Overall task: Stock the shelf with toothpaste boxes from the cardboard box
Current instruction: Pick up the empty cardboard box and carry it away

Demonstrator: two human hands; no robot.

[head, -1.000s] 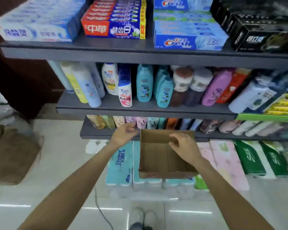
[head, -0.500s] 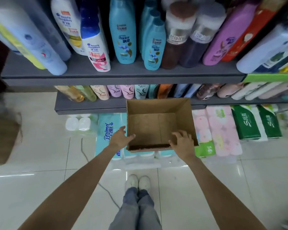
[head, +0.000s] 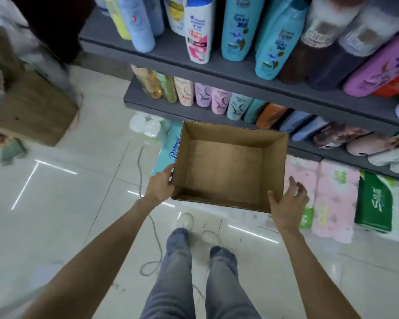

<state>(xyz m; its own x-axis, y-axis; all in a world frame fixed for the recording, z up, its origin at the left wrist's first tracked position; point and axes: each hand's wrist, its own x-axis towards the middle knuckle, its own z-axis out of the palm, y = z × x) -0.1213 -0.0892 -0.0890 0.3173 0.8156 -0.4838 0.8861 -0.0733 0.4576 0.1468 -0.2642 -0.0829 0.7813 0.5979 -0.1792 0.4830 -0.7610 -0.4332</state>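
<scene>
An open brown cardboard box point(head: 226, 166) hangs in front of me above the floor, and nothing shows inside it. My left hand point(head: 159, 185) grips its left wall near the front corner. My right hand point(head: 286, 203) is at the box's right front corner with fingers spread; its palm is by the cardboard and grips nothing. No toothpaste boxes are in view. The grey shelf board point(head: 171, 56) above holds shampoo bottles.
A lower shelf board point(head: 134, 97) carries lying bottles. Tissue and toilet-paper packs point(head: 332, 199) line the floor under it. A thin cable point(head: 156, 240) snakes over the tiles by my feet point(head: 187, 221). A large brown carton point(head: 32, 111) stands at the left.
My view has dropped from the toothpaste shelf to the floor. The box came down and toward me. My right hand has let go of its front rim and spread open.
</scene>
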